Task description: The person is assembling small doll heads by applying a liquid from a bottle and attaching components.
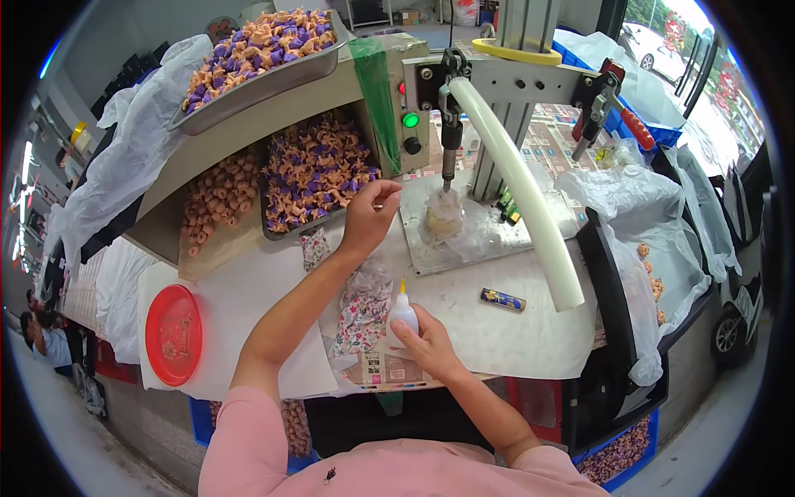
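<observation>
My left hand [369, 217] is raised beside the lower tray of small orange-and-purple figure parts [316, 172]. Its fingers are curled together toward the press; whatever they may hold is hidden. Held in my right hand [431, 344] is a small white squeeze bottle [402, 315], its yellow nozzle pointing up. Right of my left hand, a vertical press rod [450, 153] comes down to a round, pale fixture [445, 214] wrapped in clear plastic. This fixture sits on a metal plate [426, 257].
Round pinkish pieces [219, 199] lie left of the lower tray. Above is a heaped metal tray [277, 89]. A red plastic dish [174, 335] sits at left, a dark-blue printed tube [503, 299] at right. A thick white hose [522, 199] arcs over the table. At far right stands a plastic-lined bin [609, 290].
</observation>
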Tool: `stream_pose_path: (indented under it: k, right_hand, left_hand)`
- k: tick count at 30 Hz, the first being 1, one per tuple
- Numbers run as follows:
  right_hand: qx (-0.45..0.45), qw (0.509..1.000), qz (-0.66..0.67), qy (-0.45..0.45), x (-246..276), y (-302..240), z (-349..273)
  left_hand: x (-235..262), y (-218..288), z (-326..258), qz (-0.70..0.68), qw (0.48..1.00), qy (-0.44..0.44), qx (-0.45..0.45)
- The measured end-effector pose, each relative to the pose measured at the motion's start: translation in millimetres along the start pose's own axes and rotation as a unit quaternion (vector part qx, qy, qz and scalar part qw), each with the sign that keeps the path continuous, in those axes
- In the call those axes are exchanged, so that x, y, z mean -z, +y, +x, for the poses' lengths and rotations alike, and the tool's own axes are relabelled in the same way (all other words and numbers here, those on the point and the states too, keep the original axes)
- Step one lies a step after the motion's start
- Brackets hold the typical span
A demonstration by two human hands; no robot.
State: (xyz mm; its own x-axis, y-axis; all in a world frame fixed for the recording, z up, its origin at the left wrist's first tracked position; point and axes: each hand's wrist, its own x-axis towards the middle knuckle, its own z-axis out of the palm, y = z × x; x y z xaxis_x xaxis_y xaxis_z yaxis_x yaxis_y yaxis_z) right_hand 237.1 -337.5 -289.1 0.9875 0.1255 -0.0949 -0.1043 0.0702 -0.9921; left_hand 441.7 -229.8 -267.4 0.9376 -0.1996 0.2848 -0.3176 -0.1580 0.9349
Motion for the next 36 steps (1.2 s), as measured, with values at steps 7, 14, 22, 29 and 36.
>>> stream_pose_path:
  k: [7, 14, 22, 29, 36]
  right_hand:
    - [0.008, 0.999, 0.049, 0.001, 6.0, 12.2, 4.1]
    - [-0.009, 0.999, 0.042, -0.014, 10.4, 16.7, 12.7]
    - [-0.006, 0.999, 0.048, -0.014, -18.5, 16.7, 12.9]
    - [-0.008, 0.999, 0.035, -0.016, -40.8, 12.0, 18.5]
    - [-0.021, 0.999, 0.025, -0.022, -58.8, 5.6, 24.8]
  left_hand:
    - [13.5, -12.1, -19.0, 0.08, 0.996, 0.032, -0.011]
    - [54.8, -21.0, -40.8, 0.169, 0.981, 0.088, -0.026]
    - [172.3, -41.2, -50.6, 0.32, 0.915, 0.215, -0.12]
    - [287.4, -91.5, -28.9, 0.485, 0.806, 0.321, -0.108]
    - [355.1, -138.3, 11.7, 0.605, 0.71, 0.357, -0.045]
